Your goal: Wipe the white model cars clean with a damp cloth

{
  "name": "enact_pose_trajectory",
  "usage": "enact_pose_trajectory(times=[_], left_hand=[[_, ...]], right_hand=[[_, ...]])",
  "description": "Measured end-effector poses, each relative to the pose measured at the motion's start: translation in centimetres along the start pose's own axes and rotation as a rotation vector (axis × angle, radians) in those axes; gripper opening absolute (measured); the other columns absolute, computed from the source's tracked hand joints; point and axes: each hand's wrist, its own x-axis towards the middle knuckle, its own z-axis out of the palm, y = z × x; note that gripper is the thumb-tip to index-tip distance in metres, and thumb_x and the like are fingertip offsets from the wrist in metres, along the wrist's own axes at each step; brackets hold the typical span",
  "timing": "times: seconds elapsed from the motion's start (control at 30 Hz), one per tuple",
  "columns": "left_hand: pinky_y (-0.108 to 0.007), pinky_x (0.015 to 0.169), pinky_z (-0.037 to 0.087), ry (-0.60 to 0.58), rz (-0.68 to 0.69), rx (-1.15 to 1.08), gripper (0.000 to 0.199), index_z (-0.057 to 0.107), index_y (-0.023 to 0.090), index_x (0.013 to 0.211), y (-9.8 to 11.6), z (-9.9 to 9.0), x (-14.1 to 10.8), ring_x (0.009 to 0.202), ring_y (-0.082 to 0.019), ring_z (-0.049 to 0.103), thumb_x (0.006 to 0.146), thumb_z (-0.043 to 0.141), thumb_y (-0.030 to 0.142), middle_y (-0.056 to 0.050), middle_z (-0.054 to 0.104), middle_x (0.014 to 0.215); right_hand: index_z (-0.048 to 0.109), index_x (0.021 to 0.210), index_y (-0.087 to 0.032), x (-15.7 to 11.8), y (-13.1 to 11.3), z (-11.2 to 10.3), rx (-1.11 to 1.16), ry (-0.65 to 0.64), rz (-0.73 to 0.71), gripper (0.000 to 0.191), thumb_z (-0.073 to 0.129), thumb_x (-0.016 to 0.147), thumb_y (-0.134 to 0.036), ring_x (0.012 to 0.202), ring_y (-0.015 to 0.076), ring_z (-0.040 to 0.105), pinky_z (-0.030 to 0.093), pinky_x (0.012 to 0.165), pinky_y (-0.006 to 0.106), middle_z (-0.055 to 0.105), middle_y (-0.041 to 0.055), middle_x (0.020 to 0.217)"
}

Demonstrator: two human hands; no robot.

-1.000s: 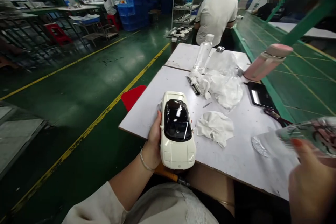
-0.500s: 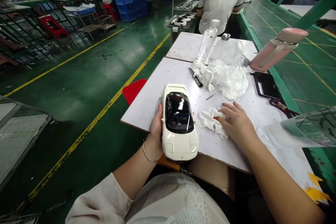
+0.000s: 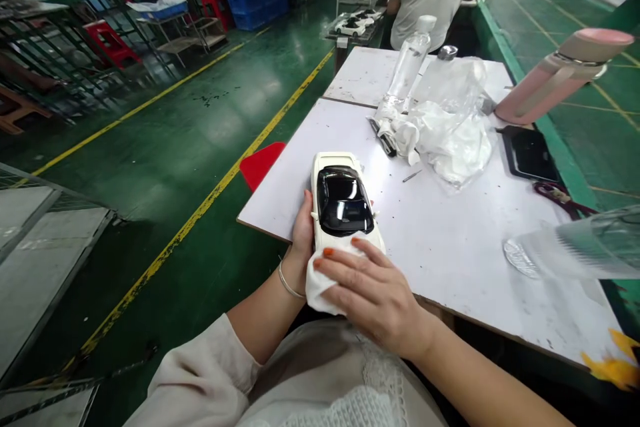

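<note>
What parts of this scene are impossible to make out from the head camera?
- Front of the white model car: covered by the white cloth under the right hand.
- Left hand: its fingers are behind the car.
- Clear sheet at the right: blurred, cut by the edge.
- Small cars on the far rack: too small for detail.

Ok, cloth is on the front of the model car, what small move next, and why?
Probably draw the right hand and its white cloth back across the hood: the cloth covers only the front of the white model car, which the left hand steadies.
</note>
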Motion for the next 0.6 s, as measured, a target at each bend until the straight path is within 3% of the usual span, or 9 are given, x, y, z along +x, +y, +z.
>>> enact_pose_trajectory(times=[0.1, 0.17, 0.3, 0.4, 0.47, 0.6], left_hand=[[-0.051, 0.089, 0.048, 0.007, 0.015, -0.006, 0.104, 0.046, 0.005, 0.149, 0.0, 0.0, 0.0, 0.086, -0.034, 0.069, 0.087, 0.021, 0.086, -0.021, 0.074, 0.108], [-0.052, 0.091, 0.048, 0.007, 0.09, -0.015, 0.1, 0.044, 0.006, 0.15, -0.1, 0.0, 0.4, 0.089, -0.034, 0.07, 0.089, 0.021, 0.083, -0.02, 0.073, 0.111], [-0.055, 0.094, 0.047, -0.019, 0.146, 0.013, 0.094, 0.045, 0.008, 0.149, 0.0, -0.1, 1.2, 0.09, -0.034, 0.07, 0.093, 0.019, 0.078, -0.02, 0.072, 0.116], [-0.055, 0.095, 0.047, -0.01, 0.145, 0.04, 0.091, 0.049, 0.009, 0.147, 0.0, -0.1, 1.4, 0.092, -0.034, 0.07, 0.094, 0.017, 0.076, -0.02, 0.072, 0.116], [-0.056, 0.097, 0.047, -0.006, 0.142, 0.044, 0.09, 0.052, 0.011, 0.144, 0.0, -0.1, 1.2, 0.099, -0.036, 0.069, 0.093, 0.019, 0.077, -0.02, 0.072, 0.117], [-0.055, 0.097, 0.047, 0.006, 0.079, 0.057, 0.095, 0.055, 0.009, 0.141, -0.2, -0.1, 0.7, 0.098, -0.036, 0.069, 0.089, 0.025, 0.083, -0.02, 0.073, 0.112]], right_hand=[[0.068, 0.093, -0.015, -1.8, 0.7, 0.5, 0.007, -0.042, -0.081, 0.014, 0.055, 0.098, -0.013, 0.133, 0.0222, 0.058, 0.037, 0.121, 0.049, 0.073, 0.0084, 0.125], [0.067, 0.091, -0.013, -3.5, 1.3, -0.3, 0.005, -0.004, -0.071, 0.012, 0.057, 0.096, -0.011, 0.131, 0.0251, 0.059, 0.039, 0.119, 0.05, 0.075, 0.0121, 0.12], [0.066, 0.097, -0.009, -5.6, 2.0, -2.0, 0.014, 0.153, 0.042, 0.017, 0.056, 0.088, 0.001, 0.122, 0.0323, 0.064, 0.059, 0.097, 0.051, 0.073, 0.0207, 0.116], [0.066, 0.101, -0.008, -5.4, 1.6, -2.2, -0.031, 0.238, 0.138, 0.031, 0.053, 0.081, 0.011, 0.115, 0.0321, 0.067, 0.063, 0.084, 0.046, 0.071, 0.0222, 0.116], [0.067, 0.104, -0.008, -4.4, 1.0, -1.8, -0.061, 0.213, 0.165, 0.032, 0.055, 0.08, 0.01, 0.115, 0.0319, 0.065, 0.06, 0.086, 0.047, 0.07, 0.0219, 0.117], [0.068, 0.109, -0.014, -2.3, 0.1, -0.7, -0.096, 0.012, 0.163, 0.024, 0.056, 0.091, -0.005, 0.117, 0.0317, 0.061, 0.05, 0.097, 0.056, 0.069, 0.0162, 0.126]])
